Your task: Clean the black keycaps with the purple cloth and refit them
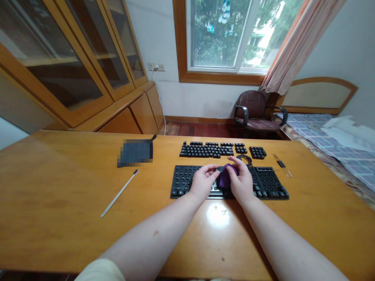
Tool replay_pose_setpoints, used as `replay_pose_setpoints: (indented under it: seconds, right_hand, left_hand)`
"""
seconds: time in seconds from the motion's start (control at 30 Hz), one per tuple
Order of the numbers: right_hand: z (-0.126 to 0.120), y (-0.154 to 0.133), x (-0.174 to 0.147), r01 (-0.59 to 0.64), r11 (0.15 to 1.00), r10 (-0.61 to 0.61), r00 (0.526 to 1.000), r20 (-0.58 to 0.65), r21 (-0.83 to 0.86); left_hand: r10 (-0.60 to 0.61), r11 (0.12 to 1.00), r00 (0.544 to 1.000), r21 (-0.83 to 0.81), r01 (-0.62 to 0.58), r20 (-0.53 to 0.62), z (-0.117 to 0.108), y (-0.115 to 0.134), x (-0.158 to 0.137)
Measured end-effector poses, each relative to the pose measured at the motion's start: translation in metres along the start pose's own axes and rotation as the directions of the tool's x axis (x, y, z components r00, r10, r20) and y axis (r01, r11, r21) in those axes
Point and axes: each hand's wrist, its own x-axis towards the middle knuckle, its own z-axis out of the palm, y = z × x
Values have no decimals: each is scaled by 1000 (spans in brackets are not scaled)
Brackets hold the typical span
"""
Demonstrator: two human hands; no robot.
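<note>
My left hand (203, 180) pinches a small dark keycap (217, 169) between thumb and fingertips; it is partly hidden, so its marking cannot be read. Close beside it, my right hand (242, 180) grips a bunched purple cloth (225, 178) under its thumb, with the index finger stretched upward. Both hands are over a black keyboard base (182, 180), where most key sockets show bare and several keys sit along the lower right edge. Behind the base, loose black keycaps (206, 150) lie in keyboard order, with a number-pad group (258, 152) to their right.
A coiled black cable (245, 159) lies behind the base. A keycap puller (281, 164) rests to the right. On the left are a long white-handled brush (119, 194) and a dark pouch (136, 152). Beyond the wooden table (58, 203) stand an armchair (253, 111) and a bed.
</note>
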Motion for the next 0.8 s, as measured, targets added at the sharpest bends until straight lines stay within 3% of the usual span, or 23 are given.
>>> replay_pose_setpoints:
  seconds: [0.17,0.3,0.43,0.57,0.8]
  right_hand:
    - [7,8,1,-105,963,139,982,-125,248]
    - [4,13,4,-159,959,201,965,-168,234]
    - [2,9,5,-214,955,240,965,-110,207]
    - [5,6,2,-214,930,227,974,-9,299]
    - [1,10,1,-138,958,106,985,135,253]
  left_hand:
    - [-22,999,999,-26,23,34,1,3,-2]
    - [11,1000,1000,-9,-11,15,1,1,-3]
    - [124,981,990,141,-132,63,-2,-3,-5]
    - [211,937,974,265,-226,84,-4,-5,-7]
    - [70,997,995,10,-71,69,1,0,-6]
